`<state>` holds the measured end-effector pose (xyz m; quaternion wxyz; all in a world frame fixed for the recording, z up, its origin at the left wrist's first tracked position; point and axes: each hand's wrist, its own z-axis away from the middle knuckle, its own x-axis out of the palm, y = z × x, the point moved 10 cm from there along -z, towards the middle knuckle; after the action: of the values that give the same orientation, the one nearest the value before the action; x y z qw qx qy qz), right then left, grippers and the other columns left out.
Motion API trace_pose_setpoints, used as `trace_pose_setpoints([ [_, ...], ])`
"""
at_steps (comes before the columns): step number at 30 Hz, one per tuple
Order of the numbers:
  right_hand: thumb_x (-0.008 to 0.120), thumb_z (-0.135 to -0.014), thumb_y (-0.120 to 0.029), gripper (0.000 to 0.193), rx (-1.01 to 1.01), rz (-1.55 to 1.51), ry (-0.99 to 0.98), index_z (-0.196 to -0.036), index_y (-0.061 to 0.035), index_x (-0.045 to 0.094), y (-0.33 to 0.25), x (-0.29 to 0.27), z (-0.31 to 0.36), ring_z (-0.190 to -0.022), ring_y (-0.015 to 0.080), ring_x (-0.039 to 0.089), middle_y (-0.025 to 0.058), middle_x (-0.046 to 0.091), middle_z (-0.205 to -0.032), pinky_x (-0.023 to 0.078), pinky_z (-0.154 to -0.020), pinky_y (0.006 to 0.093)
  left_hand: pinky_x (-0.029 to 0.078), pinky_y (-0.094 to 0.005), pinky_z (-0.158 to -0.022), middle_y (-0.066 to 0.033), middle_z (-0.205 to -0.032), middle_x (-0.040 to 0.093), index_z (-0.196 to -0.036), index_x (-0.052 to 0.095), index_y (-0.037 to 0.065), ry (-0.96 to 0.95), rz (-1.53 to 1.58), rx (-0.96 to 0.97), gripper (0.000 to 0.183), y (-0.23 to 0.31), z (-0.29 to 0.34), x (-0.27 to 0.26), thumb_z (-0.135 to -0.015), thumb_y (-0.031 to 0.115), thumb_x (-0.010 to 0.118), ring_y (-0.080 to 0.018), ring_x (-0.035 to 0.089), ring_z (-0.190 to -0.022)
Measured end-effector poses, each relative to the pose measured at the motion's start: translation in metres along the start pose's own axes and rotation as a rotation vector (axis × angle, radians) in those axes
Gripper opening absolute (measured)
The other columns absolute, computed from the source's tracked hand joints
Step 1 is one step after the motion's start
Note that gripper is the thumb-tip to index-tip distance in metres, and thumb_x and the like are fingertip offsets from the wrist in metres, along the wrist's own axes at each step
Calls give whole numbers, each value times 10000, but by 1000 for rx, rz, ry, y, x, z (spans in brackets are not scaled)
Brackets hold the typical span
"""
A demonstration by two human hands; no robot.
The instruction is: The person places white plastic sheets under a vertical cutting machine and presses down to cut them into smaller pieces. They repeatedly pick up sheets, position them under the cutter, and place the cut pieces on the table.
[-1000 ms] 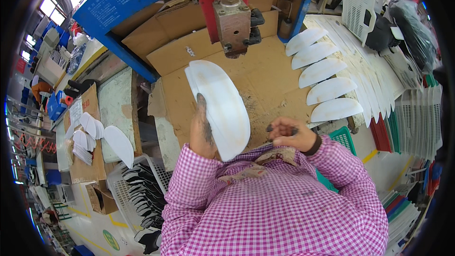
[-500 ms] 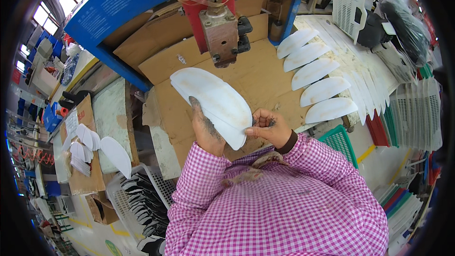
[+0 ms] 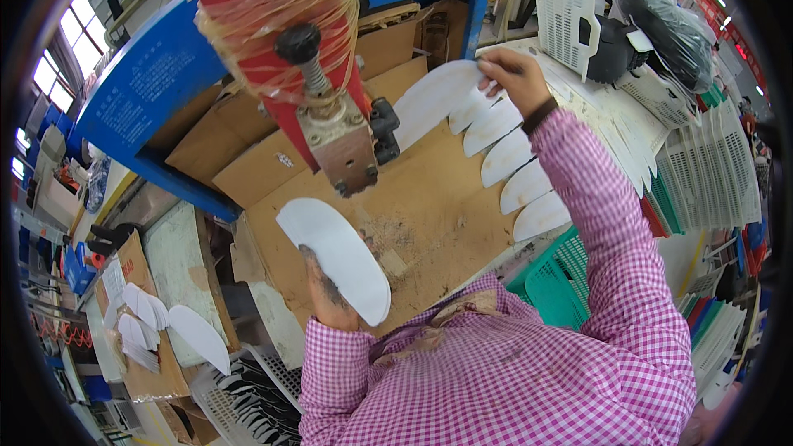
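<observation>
My left hand (image 3: pixel 328 291), its palm and thumb smudged dark, grips a white half-moon sheet (image 3: pixel 340 258) from below, near the front of the cardboard-covered worktable. Whether further sheets lie under it cannot be seen. Reaching out to the far right, my right hand (image 3: pixel 519 81) pinches the end of another white half-moon sheet (image 3: pixel 431 101), which lies at or just above the far end of a row. That row of overlapping half-moon sheets (image 3: pixel 525 188), some with brownish stains, runs along the right side. The red press arm (image 3: pixel 256 21) hides part of the pinched sheet's left end.
The metal press head (image 3: pixel 337 147) hangs over the cardboard (image 3: pixel 421 223) between my hands. A blue machine frame (image 3: pixel 140 83) rises behind. A green basket (image 3: pixel 562 277) stands at right; more white pieces (image 3: pixel 194 334) and a basket of dark pieces (image 3: pixel 248 396) are at left.
My right hand has moved from the stack in my left hand to the far right, carrying one sheet to the row's far end. The view has shifted; my left hand still holds its sheet.
</observation>
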<state>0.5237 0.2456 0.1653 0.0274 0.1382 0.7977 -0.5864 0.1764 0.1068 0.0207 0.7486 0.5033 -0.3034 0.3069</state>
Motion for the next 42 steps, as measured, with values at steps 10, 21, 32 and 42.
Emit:
trace_pose_setpoints([
  [10,637,-826,-79,112,70,692,-115,-914,-12,659,54,24,-133,-629,171,645,106,641,-706,532,-581,303,536,-398,-771,-182,-1094,577,-1304,392,85,-47,60,-110,648,-16,-1,-9,-895,587,401,-297,604,-931],
  [21,471,-857,-64,179,-278,1470,59,-941,-38,627,40,49,-130,-831,314,652,167,647,-933,535,-701,399,544,-383,-730,-187,-1050,585,-1275,433,75,-165,68,-185,661,-15,17,34,-885,608,402,-300,599,-929],
  [32,475,-859,-55,196,-168,1399,-27,-981,-27,626,45,47,-141,-926,320,626,180,645,-982,516,-780,405,542,-381,-760,-191,-1048,588,-1284,419,45,-146,-18,-164,714,-12,46,41,-894,636,322,-294,603,-934],
  [42,549,-782,-63,193,-265,1081,118,-939,-62,661,15,30,-136,-876,353,614,178,651,-923,495,-767,436,543,-367,-746,-192,-1048,583,-1257,444,46,-161,-13,-151,702,-15,49,42,-890,635,341,-291,601,-923],
])
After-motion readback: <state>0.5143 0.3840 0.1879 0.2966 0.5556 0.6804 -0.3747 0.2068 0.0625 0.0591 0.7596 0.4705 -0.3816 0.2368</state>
